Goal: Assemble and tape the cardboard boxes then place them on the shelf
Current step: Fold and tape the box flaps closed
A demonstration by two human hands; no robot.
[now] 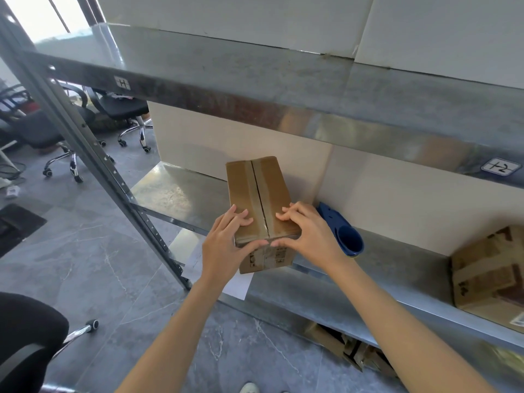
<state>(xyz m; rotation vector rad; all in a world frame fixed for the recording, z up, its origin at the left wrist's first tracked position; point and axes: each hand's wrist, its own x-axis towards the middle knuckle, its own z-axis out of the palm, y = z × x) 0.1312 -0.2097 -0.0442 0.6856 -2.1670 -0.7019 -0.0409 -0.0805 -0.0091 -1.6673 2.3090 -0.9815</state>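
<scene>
Head view: both hands point(226, 246) point(307, 236) grip the box point(256, 188) on the shelf point(175, 191).

The cardboard box point(259, 199) is matt brown, its seam covered by glossy clear tape point(262, 194). The shelf point(181, 191) is dull, scuffed grey metal with soft reflections. The tape dispenser point(344, 234) looks like smooth blue plastic. The floor point(93, 251) is polished grey stone-look tile.
</scene>
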